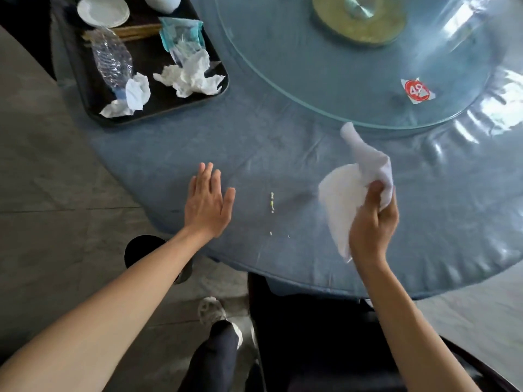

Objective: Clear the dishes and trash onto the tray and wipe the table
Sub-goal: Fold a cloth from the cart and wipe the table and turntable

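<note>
My right hand [373, 219] grips a white cloth [348, 188] just above the blue table [283, 154]. Flat on the table near its front edge lies my left hand [208, 202], fingers straight. Between the two hands a short streak of yellow-green crumbs [272, 202] marks the tablecloth. At the far left a black tray [93, 89] holds a white plate [103, 10], a crushed clear bottle [113, 59], crumpled tissues [189, 75], a torn teal wrapper [181, 33] and chopsticks [135, 31].
A glass turntable [325, 75] with a gold hub [359, 19] fills the table's centre; a red-and-white sticker [417, 90] lies on it. A dark chair [311, 335] stands below the table edge. My shoes [210, 309] show on the grey floor.
</note>
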### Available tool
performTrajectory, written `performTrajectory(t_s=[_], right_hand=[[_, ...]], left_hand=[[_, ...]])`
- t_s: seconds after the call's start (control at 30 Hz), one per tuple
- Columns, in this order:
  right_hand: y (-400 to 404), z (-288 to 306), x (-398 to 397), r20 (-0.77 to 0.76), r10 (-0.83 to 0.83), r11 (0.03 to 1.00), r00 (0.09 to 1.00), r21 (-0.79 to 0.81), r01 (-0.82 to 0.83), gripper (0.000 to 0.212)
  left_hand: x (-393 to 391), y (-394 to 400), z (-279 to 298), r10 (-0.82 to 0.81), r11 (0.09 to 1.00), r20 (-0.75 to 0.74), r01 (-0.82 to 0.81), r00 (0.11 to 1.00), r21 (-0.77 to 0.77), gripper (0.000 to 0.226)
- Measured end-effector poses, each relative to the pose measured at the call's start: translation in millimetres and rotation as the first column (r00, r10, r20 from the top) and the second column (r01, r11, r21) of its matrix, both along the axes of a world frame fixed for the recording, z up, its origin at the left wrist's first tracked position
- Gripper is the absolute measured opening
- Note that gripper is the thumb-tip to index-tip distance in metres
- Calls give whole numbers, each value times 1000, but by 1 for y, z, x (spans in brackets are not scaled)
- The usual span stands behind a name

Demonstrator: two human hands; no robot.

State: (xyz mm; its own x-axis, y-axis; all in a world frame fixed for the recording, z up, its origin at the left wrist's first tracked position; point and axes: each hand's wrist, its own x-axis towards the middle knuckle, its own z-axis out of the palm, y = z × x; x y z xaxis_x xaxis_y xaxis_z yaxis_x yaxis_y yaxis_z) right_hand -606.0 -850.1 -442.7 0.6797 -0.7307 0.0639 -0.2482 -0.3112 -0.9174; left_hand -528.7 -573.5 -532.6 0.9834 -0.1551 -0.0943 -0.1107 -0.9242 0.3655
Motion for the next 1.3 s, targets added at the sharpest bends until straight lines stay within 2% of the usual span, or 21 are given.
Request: performTrajectory(t_s=[0.07,0.13,0.17,0.27,0.3,0.37,0.53,0.6,0.67,0.7,0.77,0.83,0.87,0.9,0.97,1.1,1.2,1.3], right_hand=[[-19,2,-3,-38,-12,999,999,-53,10,46],[-26,-17,-2,-174,59,987,983,-137,-83,66],[-23,-30,-1,-264,113,972,958,-171,-161,68],[12,-71,1,-593,207,866,778,-259,-428,58],[27,-82,2,-661,202,832,723,-273,-482,55],[58,-95,6,-693,202,807,692,-282,-518,46],[150,-101,32,-630,356,752,690,-246,-612,45],[174,-98,44,-611,386,766,692,-206,-609,46],[179,-94,53,-599,407,785,689,-155,-599,57],[178,-92,54,-569,435,806,698,-100,-584,67],[166,-79,52,-404,480,875,779,162,-456,75],[148,-59,50,-200,410,856,890,421,-299,56],[138,-50,49,-116,351,847,929,462,-262,45],[130,-42,47,-59,308,847,950,471,-245,40],[119,-22,41,11,274,851,962,463,-248,48],[114,14,34,39,282,839,959,475,-266,36],[108,29,31,31,313,818,949,499,-286,36],[100,41,33,65,381,772,922,527,-355,37]], left_hand=[[-1,-5,-3,-8,1000,-19,8,1000,13,78],[-4,-10,-8,-28,999,-28,29,999,46,79],[-6,-11,-10,-39,997,-34,41,999,59,79],[-9,-11,-15,-30,999,-9,30,1000,34,77],[-8,-10,-15,-23,1000,-9,23,1000,9,75],[-6,-9,-16,-2,999,-9,1,1000,-44,73],[-6,-5,-16,11,996,30,-8,999,-87,67],[-4,-2,-16,44,984,27,-38,999,-176,64],[-2,2,-13,72,954,5,-67,997,-291,67],[-2,3,-11,72,941,-8,-71,997,-330,69],[-3,5,-9,60,916,-38,-71,997,-395,70],[0,7,-5,45,897,-91,-80,995,-436,67],[1,9,-3,28,894,-120,-79,992,-440,65],[2,11,1,8,894,-148,-73,989,-441,64],[4,12,12,-22,890,-201,-72,979,-450,60],[12,6,42,3,872,-204,-103,979,-479,50],[21,-1,63,4,853,-196,-106,981,-512,55],[34,-3,75,-2,767,-248,-158,969,-622,71]])
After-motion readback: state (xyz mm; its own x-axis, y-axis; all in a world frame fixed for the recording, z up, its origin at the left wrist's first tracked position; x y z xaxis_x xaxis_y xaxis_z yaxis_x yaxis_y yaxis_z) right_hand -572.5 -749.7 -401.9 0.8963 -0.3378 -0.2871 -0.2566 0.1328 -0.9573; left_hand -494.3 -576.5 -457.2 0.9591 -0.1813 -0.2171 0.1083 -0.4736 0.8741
